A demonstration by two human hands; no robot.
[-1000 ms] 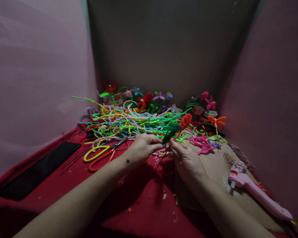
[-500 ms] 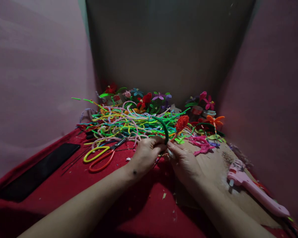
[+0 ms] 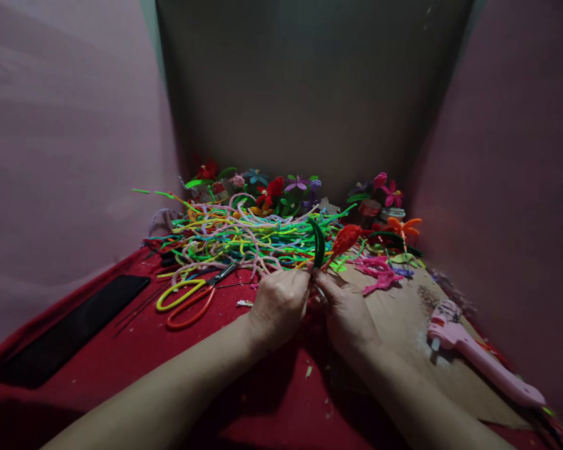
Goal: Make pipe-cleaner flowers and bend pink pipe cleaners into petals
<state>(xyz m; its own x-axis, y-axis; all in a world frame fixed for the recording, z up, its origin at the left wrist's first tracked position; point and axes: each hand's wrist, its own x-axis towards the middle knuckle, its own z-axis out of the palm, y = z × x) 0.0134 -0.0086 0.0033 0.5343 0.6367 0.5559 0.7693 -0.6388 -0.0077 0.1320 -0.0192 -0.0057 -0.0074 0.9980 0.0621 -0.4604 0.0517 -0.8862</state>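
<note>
My left hand [image 3: 281,303] is closed in a fist, its thumb and fingertips at the base of a dark green pipe-cleaner leaf [image 3: 318,244]. The leaf stands upright and curves over to the left at its tip. My right hand [image 3: 349,312] pinches at the same spot, its fingers touching those of the left. Out of this grip a red pipe-cleaner flower bud [image 3: 346,240] leans to the right on its stem. The fingers hide most of the join between leaf and stem.
Behind the hands lies a tangled heap of coloured pipe cleaners [image 3: 244,234], with finished flowers [image 3: 274,187] at the back. Scissors [image 3: 190,302] and a black phone-like slab [image 3: 75,328] are on the left. A pink glue gun [image 3: 483,356] rests on cardboard [image 3: 398,331] at right.
My left hand has turned over into a tighter fist, its knuckles now facing up. The green leaf stands more upright, and the red bud has tipped further to the right.
</note>
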